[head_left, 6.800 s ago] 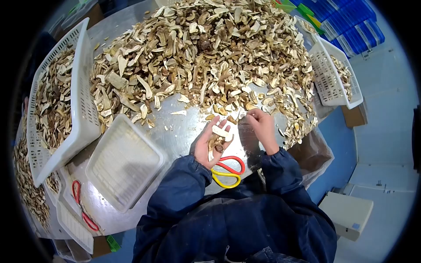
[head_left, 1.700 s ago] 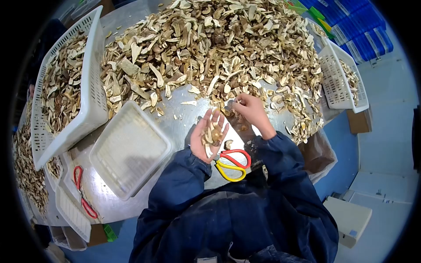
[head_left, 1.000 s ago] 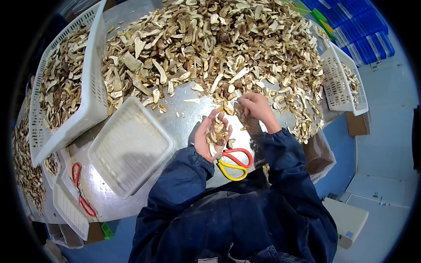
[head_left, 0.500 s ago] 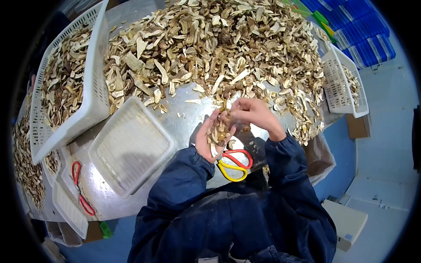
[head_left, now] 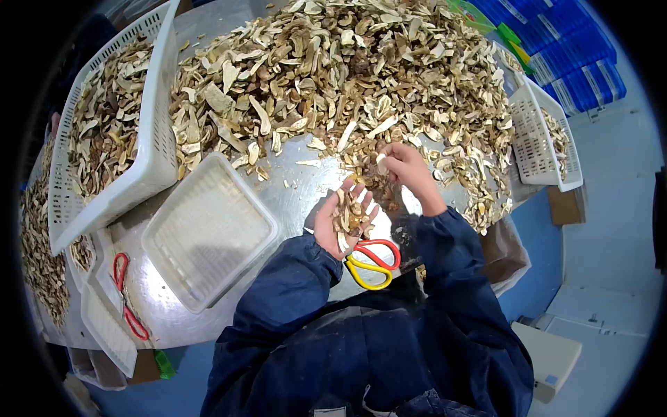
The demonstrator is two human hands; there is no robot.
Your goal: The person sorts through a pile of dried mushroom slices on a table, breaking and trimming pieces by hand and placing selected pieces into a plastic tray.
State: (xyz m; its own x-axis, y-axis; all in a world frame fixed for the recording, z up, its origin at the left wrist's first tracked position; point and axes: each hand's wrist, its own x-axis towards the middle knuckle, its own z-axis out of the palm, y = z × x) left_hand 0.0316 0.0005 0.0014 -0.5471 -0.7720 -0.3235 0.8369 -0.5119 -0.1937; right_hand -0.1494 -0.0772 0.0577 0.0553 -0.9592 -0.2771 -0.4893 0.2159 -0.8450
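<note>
Palm up, my left hand (head_left: 345,219) cradles several dried mushroom slices (head_left: 351,214), its fingers partly curled beneath them. Red-and-yellow-handled scissors (head_left: 373,264) lie right by that palm's lower edge, their blades hidden. Up and to the right, my right hand (head_left: 410,170) pinches a small pale slice (head_left: 381,164) between thumb and fingers, over the near edge of the large heap of dried slices (head_left: 333,76). Loose bits are scattered on the metal table (head_left: 288,167) between the heap and my hands.
At the left, a white basket (head_left: 149,132) holds more slices; beside it sits a shallow translucent tray (head_left: 208,233). Red-handled scissors (head_left: 124,295) lie farther left. Another filled basket (head_left: 531,132) stands at the right, with blue crates (head_left: 580,66) behind and a lined bin (head_left: 506,254) below.
Since half a second ago, my right hand has moved from beside my left fingers up and right to the heap's edge and now pinches a pale slice. My left hand has opened slightly around its slices.
</note>
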